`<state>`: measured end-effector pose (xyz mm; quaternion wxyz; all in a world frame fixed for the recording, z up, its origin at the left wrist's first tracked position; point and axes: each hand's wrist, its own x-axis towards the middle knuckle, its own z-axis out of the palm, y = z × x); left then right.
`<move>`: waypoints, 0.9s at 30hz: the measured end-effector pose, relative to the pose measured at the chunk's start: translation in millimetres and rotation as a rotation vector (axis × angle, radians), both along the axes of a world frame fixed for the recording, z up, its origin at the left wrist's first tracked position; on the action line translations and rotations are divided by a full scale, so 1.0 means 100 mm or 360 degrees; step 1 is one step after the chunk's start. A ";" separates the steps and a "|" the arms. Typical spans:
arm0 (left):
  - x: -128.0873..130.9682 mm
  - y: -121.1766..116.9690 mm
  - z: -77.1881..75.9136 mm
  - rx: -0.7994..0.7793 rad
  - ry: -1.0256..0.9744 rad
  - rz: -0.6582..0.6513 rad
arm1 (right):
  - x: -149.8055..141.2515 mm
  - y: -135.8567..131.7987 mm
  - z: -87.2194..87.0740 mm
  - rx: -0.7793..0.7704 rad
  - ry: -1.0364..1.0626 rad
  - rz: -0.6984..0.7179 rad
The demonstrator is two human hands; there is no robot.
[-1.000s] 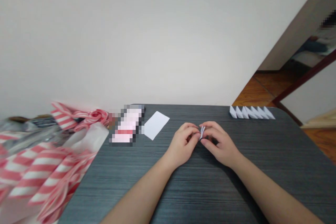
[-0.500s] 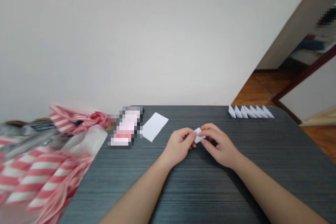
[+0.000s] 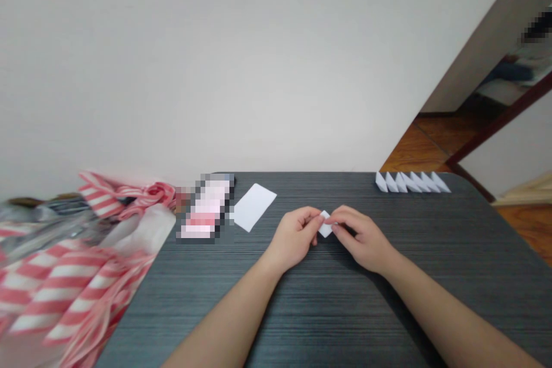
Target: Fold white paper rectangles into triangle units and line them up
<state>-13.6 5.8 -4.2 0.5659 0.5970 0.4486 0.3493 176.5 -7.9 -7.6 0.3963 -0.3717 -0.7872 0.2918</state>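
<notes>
Folded paper piece (image 3: 325,224) pinched tight between the fingertips of left hand (image 3: 295,236) and right hand (image 3: 362,238) over the dark table (image 3: 328,310), one white rectangle (image 3: 254,207) nearby, six paper triangles (image 3: 411,183) lined along the far edge!

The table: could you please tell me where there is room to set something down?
Bare room lies right of the right hand, below the folded paper triangles, and between the left hand and the striped bag. The far left is crowded.
</notes>
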 end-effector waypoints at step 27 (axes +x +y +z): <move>-0.01 -0.02 0.10 0.0097 0.0197 -0.0094 | -0.01 0.01 0.00 0.0018 -0.0028 -0.0213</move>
